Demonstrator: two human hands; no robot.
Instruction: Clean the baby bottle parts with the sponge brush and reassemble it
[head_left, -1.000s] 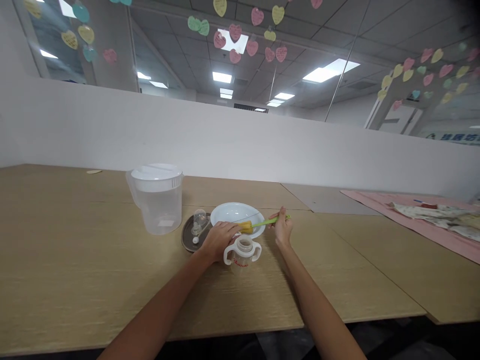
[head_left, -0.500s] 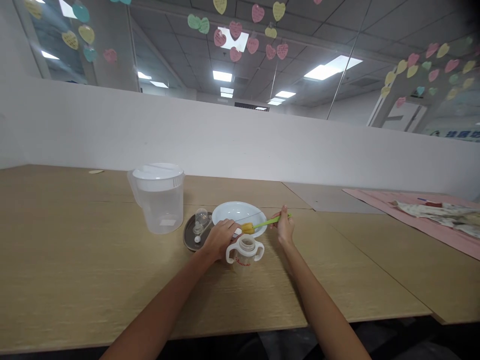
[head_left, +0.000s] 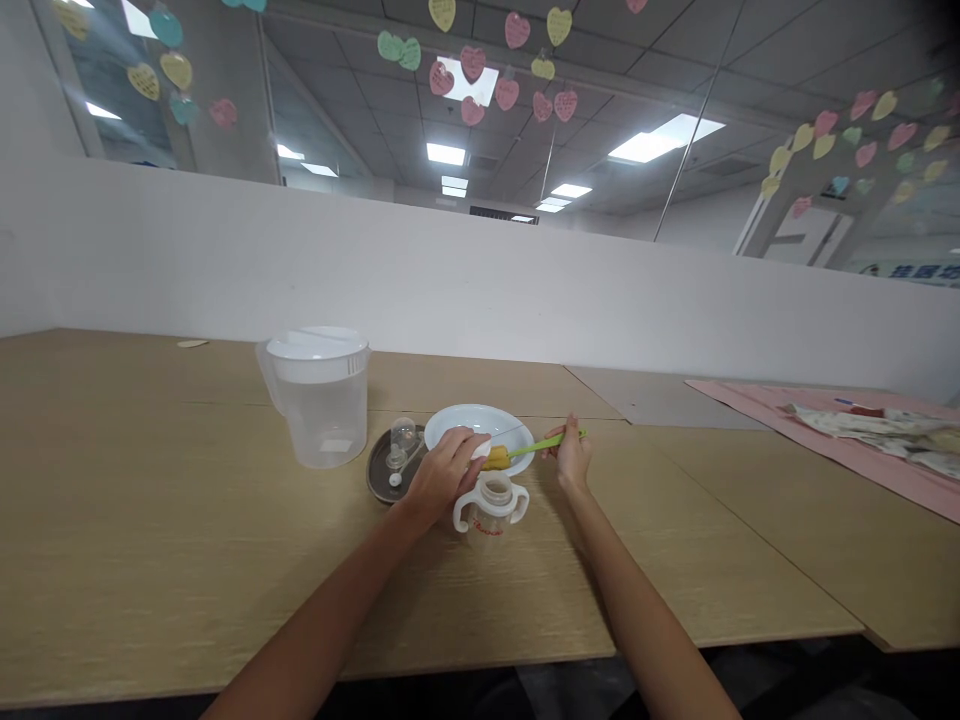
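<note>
My right hand (head_left: 570, 455) is closed around the green handle of a brush (head_left: 541, 443). The brush's yellow head (head_left: 496, 458) points left, over the near rim of a white bowl (head_left: 480, 417), and meets a small white part (head_left: 481, 450). My left hand (head_left: 446, 466) grips that white part, whose inside is hidden. Just in front of the bowl a clear bottle (head_left: 491, 515) with two white handles stands upright, its mouth uncovered. A dark oval tray (head_left: 380, 482) left of the bowl holds a clear dome cap (head_left: 403, 435) and a thin piece with a white end (head_left: 395, 480).
A clear lidded pitcher (head_left: 326, 410) stands on the wooden table (head_left: 187, 520) left of the tray. At the far right a pink cloth (head_left: 757, 402) carries crumpled fabric (head_left: 870, 428). A white wall (head_left: 480, 290) rises behind the table.
My left hand has turned slightly and lifted a little, and the white part in it has tilted and shifted up and right. My right hand with the brush has barely moved.
</note>
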